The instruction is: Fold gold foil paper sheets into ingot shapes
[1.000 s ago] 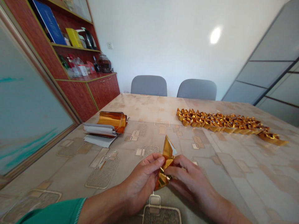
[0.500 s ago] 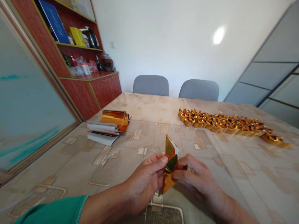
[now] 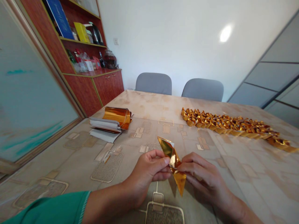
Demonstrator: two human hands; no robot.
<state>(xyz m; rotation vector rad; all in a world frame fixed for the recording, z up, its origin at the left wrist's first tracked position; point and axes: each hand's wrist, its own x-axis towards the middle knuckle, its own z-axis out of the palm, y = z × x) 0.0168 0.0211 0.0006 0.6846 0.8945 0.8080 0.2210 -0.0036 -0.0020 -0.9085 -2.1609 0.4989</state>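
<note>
A piece of folded gold foil paper [image 3: 179, 180] with pointed ends is held above the table, a bit of its white backing showing near the upper tip. My left hand [image 3: 149, 171] pinches its left side near the middle, thumb on top. On the opposite side, my right hand [image 3: 205, 174] grips the paper's middle between thumb and fingers. Farther right lie several rows of folded gold paper pieces [image 3: 224, 123], packed close together. Loose sheets of gold paper [image 3: 116, 114], some with the white side out, lie curled in a stack at the left.
The table [image 3: 149, 104] has a patterned cover. Two grey chairs [image 3: 154, 83] stand behind it against the white wall. A red-brown cabinet [image 3: 84, 87] with bottles, a kettle and boxes is at the far left, beside a glass panel [image 3: 32, 93].
The folded gold paper has turned so its upper tip leans left and its lower tip points right. Both hands keep hold of it. The view has shifted slightly.
</note>
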